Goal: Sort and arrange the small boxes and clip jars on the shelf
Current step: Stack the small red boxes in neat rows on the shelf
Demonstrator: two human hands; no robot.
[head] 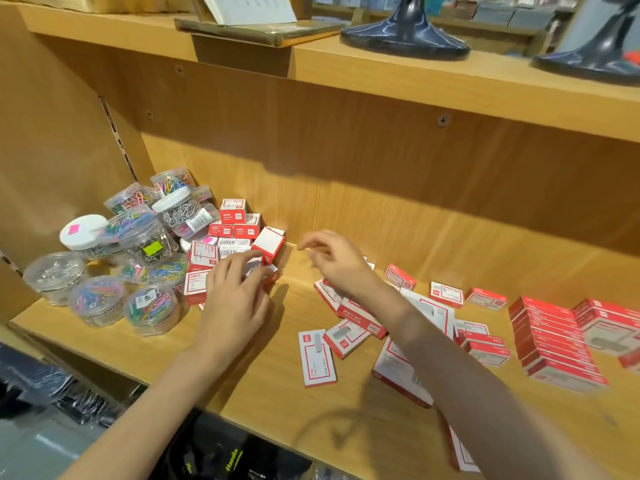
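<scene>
A: Left hand [235, 299], middle of the frame, low on the wooden shelf [270, 386]. Fingers bent over a small red-and-white box [268, 275], thumb and fingertips pinching it at the right edge of the box pile [225, 251].

B: And the right hand [332, 261]?

A: Just right of centre, lifted a little above the shelf. Fingers loosely curled and spread, holding nothing. Slightly blurred, so no finer detail.

B: Position of the pile?

A: Left of centre, near the back panel. Red-and-white boxes stacked without order, some flat, some on their side. One tilted box [269, 244] at the pile's right end, leaning.

B: The clip jars?

A: Left part of the frame, touching the pile. Three round clear jars in front: one with silver clips [55, 277] at far left, then two with coloured clips [97, 299] and [152, 311], the last one with a small handwritten label. Behind them, a white-lidded jar [83, 232] with a pink sticker, another white-lidded jar of silver clips [180, 209] lying tilted, and several clear bags of coloured clips [130, 199] heaped toward the corner.

B: The right side?

A: Scattered loose boxes [346, 336] lying flat under and around the right forearm, at mixed angles. One flat box [317, 356] apart, lower centre. Far right, a neat row of boxes [554, 341] standing tight together, and a bigger carton [609, 323] beside it.

B: Above?

A: Upper shelf [415, 74] with two dark lamp-like bases [405, 36], top right.
</scene>
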